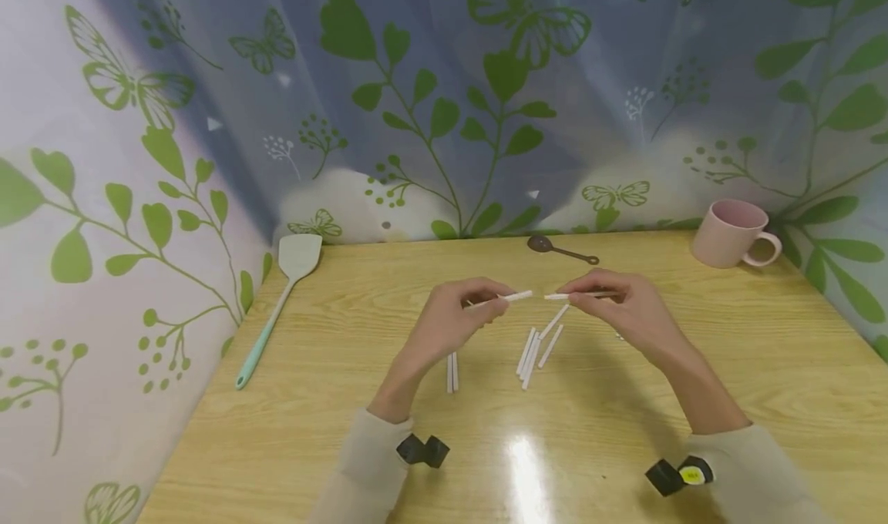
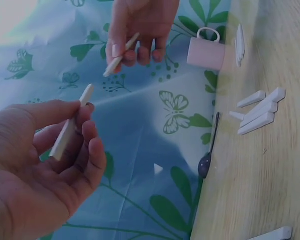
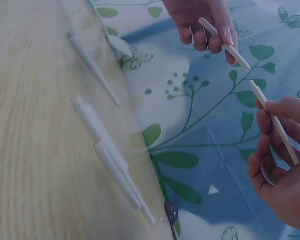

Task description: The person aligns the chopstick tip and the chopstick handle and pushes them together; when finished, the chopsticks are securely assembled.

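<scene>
My left hand point(image 1: 454, 316) pinches a slim white stick point(image 1: 519, 297) between thumb and fingers, its tip pointing right. Facing it, my right hand point(image 1: 634, 308) pinches another white stick point(image 1: 555, 297), tip pointing left. A small gap separates the two tips above the table. In the right wrist view, the stick point(image 3: 275, 122) in my right hand has a stepped end, and its other end runs back toward the palm. Below the hands lies a loose group of several white sticks point(image 1: 529, 358). Two more white sticks point(image 1: 452, 374) lie side by side near my left wrist.
A dark spoon point(image 1: 565, 252) lies at the table's back edge, beyond the hands. The pink mug point(image 1: 724, 235) stands at the back right. A spatula with a mint handle point(image 1: 267, 331) lies along the left side. Patterned curtain point(image 1: 430, 123) hangs behind the wooden table point(image 1: 312, 431).
</scene>
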Available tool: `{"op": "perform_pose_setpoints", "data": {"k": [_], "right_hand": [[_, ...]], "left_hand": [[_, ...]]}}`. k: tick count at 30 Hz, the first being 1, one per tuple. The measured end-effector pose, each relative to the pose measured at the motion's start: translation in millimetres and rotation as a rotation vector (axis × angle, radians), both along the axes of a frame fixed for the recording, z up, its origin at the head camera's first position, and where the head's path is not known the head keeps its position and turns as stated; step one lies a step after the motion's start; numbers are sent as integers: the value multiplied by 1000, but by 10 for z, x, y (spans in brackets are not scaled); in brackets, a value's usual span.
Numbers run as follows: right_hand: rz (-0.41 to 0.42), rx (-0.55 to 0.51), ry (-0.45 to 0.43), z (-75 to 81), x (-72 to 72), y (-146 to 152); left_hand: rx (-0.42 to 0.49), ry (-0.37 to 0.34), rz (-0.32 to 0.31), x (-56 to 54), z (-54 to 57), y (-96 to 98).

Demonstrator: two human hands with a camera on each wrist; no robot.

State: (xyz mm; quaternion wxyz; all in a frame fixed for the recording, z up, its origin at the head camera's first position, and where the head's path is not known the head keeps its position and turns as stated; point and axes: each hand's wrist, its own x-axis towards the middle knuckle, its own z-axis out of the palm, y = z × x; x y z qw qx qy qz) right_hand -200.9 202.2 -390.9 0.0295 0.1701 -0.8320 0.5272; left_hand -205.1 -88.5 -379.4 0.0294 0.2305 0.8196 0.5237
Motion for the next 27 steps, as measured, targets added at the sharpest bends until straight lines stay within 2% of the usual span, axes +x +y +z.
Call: {"op": "perform_pose_setpoints", "data": {"k": [4, 10, 15, 20, 27], "right_hand": [[15, -92, 40, 69, -40, -136], [57, -225, 56, 94, -59, -259], [56, -264, 37, 120, -37, -302], [56, -280, 39, 178, 25, -306], [114, -343, 46, 286, 110, -322]], "left_hand": [[91, 1, 11, -3, 24, -44], [152, 45, 21, -12, 36, -50], [210, 58, 19, -1, 47, -23], [227, 66, -23, 19, 61, -3], [311, 101, -59, 60, 117, 2]]}}
